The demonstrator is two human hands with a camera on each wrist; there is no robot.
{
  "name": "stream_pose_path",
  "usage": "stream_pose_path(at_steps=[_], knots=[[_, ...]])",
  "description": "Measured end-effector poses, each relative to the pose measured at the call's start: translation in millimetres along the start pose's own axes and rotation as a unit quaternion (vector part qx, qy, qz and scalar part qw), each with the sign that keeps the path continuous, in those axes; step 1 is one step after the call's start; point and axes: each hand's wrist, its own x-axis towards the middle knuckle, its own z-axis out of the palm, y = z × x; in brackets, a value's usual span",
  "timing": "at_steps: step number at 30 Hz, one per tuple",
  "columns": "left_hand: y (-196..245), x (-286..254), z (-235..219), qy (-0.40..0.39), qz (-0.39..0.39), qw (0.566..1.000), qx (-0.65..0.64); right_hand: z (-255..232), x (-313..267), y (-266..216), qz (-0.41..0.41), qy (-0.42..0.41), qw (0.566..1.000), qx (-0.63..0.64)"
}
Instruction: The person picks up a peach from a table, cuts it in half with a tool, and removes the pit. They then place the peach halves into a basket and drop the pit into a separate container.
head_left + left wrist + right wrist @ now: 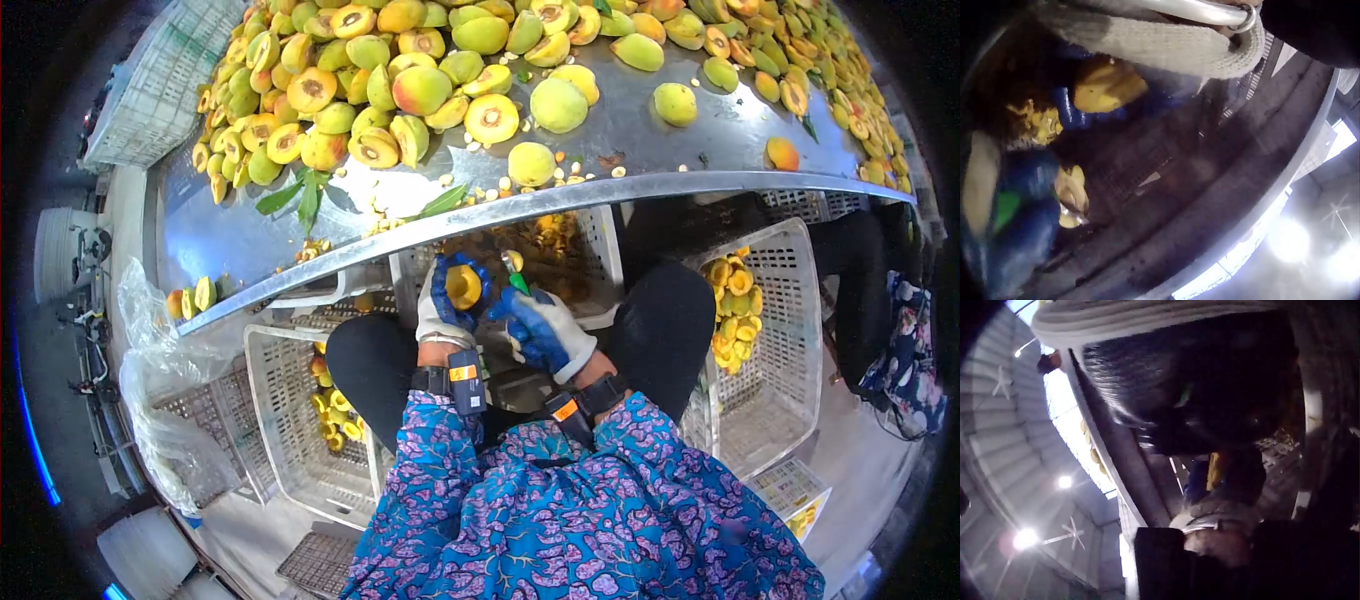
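Clock: 12 is straight ahead of me in the head view, centre roughly at my hands.
Stickers: orange one on my left wrist camera, another orange sticker on the right; both carry dark marks, too small for me to read for sure.
Peach half: it's in my left hand, pretty much mid-view, hollowed cut face turned up at the head camera. Looks close to round, long axis maybe 12 to 6.
Left fingers: curled round that half, blue-coated glove.
Green-handled tool: in my right hand, its head at the peach half's 2 o'clock and apart from it. Points around 11, long axis 11 to 5.
Tool tip: pale yellowish bit on it, also shows in the left wrist view.
Right fingers: clamped on the green handle; the right wrist view is too dark to add much.
Scrap crate: at 1, just beyond my hands.
Peach pile: on the metal table, from 10 round to 2.
Side crates: one at 8, one at 3, both holding yellow peach pieces.
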Motion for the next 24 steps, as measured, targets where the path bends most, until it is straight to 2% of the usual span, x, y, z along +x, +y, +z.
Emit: stream_pose_path(at_steps=[1, 2, 3, 4, 5, 6, 7, 8, 10, 12, 13, 14, 15, 16, 17, 18, 20, 21, 22, 23, 24], knots=[[6, -4, 0, 0.002, 0.004, 1.000, -0.010, -11, 11, 11, -0.136, 0.078, 0.951, -0.265], [10, -2, -7, -0.021, 0.076, 0.995, 0.063, -14, 15, 17, -0.260, 0.151, 0.810, -0.504], [17, -15, 3, -0.048, 0.089, 0.992, 0.078, 10, -3, 4, -0.239, 0.192, 0.754, -0.582], [24, -32, 13, -0.075, 0.103, 0.987, 0.093, 17, -8, 1, -0.255, 0.199, 0.732, -0.600], [33, -57, 33, -0.045, 0.114, 0.983, 0.136, 22, -12, 0, -0.270, 0.206, 0.710, -0.617], [41, -75, 41, -0.068, 0.129, 0.978, 0.150, 26, -16, -1, -0.285, 0.213, 0.686, -0.634], [52, -94, 49, -0.065, 0.177, 0.965, 0.184, 32, -18, -3, -0.269, 0.231, 0.674, -0.649], [64, -112, 53, -0.061, 0.227, 0.948, 0.216, 27, -16, -3, -0.200, 0.241, 0.651, -0.691], [97, -144, 43, -0.012, 0.360, 0.895, 0.263, 4, -11, 8, -0.054, 0.258, 0.597, -0.758], [143, -167, 1, 0.068, 0.453, 0.840, 0.291, -16, -4, 19, -0.054, 0.282, 0.591, -0.754], [160, -177, -20, 0.144, 0.459, 0.822, 0.304, 2, -12, 5, 0.000, 0.282, 0.582, -0.763], [176, -185, -42, 0.218, 0.459, 0.800, 0.319, 11, -19, 2, -0.013, 0.284, 0.591, -0.755], [194, -187, -71, 0.291, 0.440, 0.715, 0.458, 17, -20, -4, -0.030, 0.286, 0.599, -0.747], [204, -186, -87, 0.358, 0.406, 0.607, 0.582, 23, -23, -9, -0.046, 0.289, 0.606, -0.740], [198, -183, -81, 0.403, 0.386, 0.618, 0.555, 33, -27, -10, -0.064, 0.291, 0.608, -0.736], [193, -180, -67, 0.465, 0.363, 0.421, 0.688, 23, -23, -3, -0.041, 0.280, 0.600, -0.748], [180, -155, -27, 0.328, 0.495, 0.615, 0.519, -4, -15, 19, 0.003, 0.263, 0.580, -0.771], [176, -142, 0, 0.251, 0.506, 0.650, 0.508, 3, -19, 19, 0.029, 0.263, 0.576, -0.773], [166, -130, 34, 0.189, 0.509, 0.684, 0.487, -1, -18, 17, 0.031, 0.199, 0.560, -0.803], [161, -121, 65, 0.189, 0.509, 0.624, 0.562, 15, -27, 8, 0.045, 0.218, 0.597, -0.770], [157, -110, 97, 0.177, 0.511, 0.560, 0.628, 5, -19, 14, 0.035, 0.230, 0.608, -0.759]])
